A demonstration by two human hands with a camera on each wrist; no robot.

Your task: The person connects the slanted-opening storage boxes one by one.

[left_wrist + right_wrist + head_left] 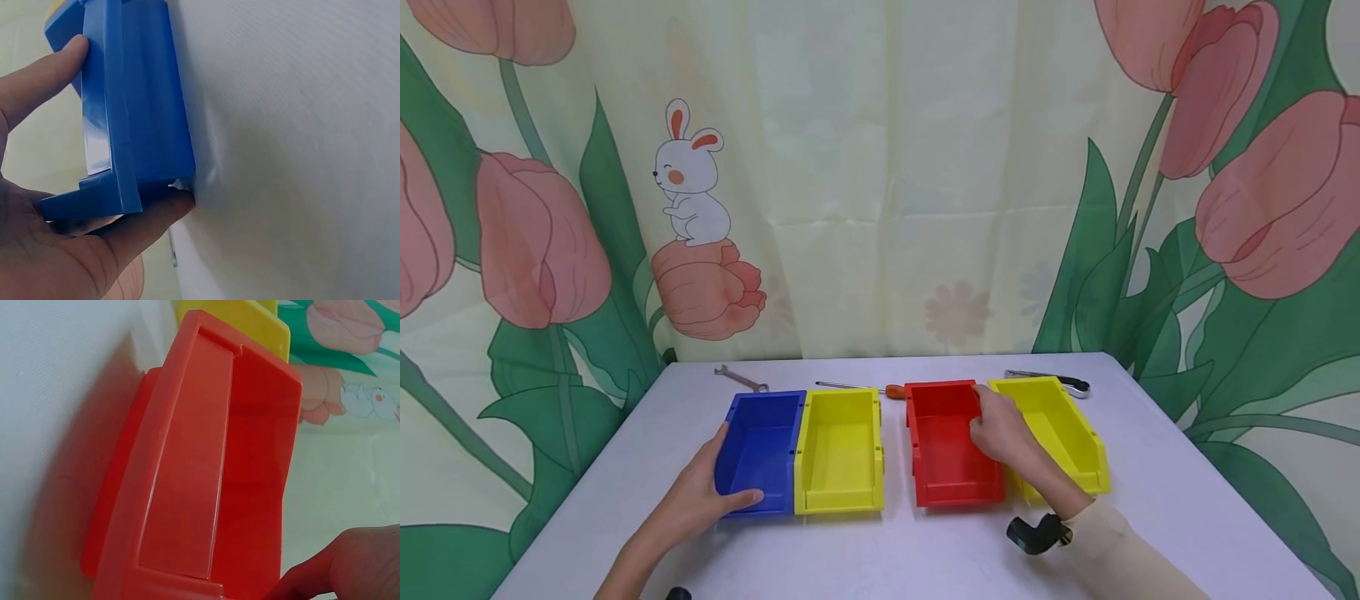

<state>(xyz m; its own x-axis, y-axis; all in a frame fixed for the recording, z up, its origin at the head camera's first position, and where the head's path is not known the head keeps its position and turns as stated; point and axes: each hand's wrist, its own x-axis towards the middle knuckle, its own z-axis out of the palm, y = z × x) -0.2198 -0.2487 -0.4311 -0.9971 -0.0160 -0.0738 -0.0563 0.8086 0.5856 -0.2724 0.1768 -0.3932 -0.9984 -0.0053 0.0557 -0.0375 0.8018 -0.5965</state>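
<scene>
Left hand grips the blue rectangular plastic bin at its near left corner: thumb over the front lip, fingers against the outer side. Right hand holds the red rectangular plastic bin by its right wall, towards the far end.

Layout on the white cloth-covered surface, left to right: blue, first yellow plastic bin, red, second yellow plastic bin. Blue and first yellow sit side by side, touching. Clear gap from there to red. Second yellow is angled, just beside red; can't tell if they touch, right hand and forearm cover part of the line. Also can't tell if red sits fully flat.

Behind the bins: silver metal wrench, orange-handled screwdriver, silver tool with black grip. Backdrop is a tulip-and-rabbit printed curtain.
</scene>
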